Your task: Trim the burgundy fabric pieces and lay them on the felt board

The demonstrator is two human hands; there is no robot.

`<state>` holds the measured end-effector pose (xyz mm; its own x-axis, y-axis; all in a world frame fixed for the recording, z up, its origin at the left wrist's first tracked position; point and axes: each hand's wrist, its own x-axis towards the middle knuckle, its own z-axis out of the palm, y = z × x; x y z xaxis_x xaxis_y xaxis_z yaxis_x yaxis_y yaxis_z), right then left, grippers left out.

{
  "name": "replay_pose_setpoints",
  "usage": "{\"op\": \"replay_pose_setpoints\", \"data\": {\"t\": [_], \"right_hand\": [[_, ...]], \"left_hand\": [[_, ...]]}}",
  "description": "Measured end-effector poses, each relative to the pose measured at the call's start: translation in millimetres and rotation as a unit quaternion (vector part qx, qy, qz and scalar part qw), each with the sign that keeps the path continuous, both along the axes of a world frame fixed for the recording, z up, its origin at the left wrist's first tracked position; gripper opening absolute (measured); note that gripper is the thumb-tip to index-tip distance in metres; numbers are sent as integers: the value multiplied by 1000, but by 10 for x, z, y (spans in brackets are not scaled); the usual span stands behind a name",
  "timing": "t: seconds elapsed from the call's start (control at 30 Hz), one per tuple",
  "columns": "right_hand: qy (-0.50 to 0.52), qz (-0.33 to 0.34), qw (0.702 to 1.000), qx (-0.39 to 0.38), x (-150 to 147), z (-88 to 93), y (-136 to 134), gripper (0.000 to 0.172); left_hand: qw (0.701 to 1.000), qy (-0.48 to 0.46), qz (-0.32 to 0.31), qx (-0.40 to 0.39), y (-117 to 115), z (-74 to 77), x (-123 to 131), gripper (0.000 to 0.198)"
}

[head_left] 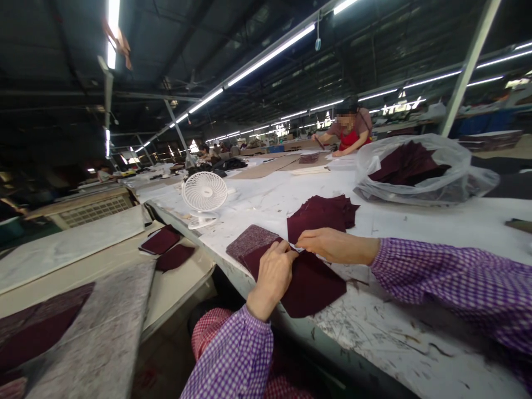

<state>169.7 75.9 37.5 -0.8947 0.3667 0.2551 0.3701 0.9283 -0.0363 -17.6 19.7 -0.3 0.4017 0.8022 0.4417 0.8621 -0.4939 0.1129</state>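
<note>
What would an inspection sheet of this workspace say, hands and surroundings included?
Surface: white tabletop, with dark marks or scraps at the near right.
Job's things: maroon cloth near the edge, speckled piece beside it; maroon pile just beyond.
Clutter: white fan; translucent plastic bag holding maroon pieces.
Hands: left hand and right hand both at the cloth; grip unclear.
Cables: short cord hanging overhead with small pale fitting.
Surroundings: co-worker leaning forward farther off; light tubes above.

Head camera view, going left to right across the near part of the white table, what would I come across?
White desk fan, speckled maroon fabric, fanned pile of plain maroon fabric, clear plastic bag.
</note>
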Motion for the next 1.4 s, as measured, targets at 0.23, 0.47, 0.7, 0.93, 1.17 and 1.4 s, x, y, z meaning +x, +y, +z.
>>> {"op": "replay_pose_setpoints", "data": {"t": [0.23, 0.47, 0.7, 0.93, 1.17, 1.4], "right_hand": [[-11, -24, 999, -20, -5, -121, -24, 30], [-47, -24, 998, -39, -19, -20, -85, 35], [-137, -26, 990, 34, -86, 45, -166, 50], [-250, -36, 961, 111, -311, 174, -256, 64], [-258, -34, 954, 150, -361, 192, -307, 63], [-234, -32, 956, 177, -493, 189, -399, 57]], "left_hand": [[990, -135, -20, -46, -36, -5, -240, 19], [989, -144, -46, -5, -140, -79, -423, 22], [994, -97, -38, 24, -197, -82, -458, 26], [982, -184, -52, 4, -184, -126, -517, 15], [964, -252, -77, -33, -212, -139, -659, 14], [957, -284, -58, -27, -257, -196, -764, 15]]}}
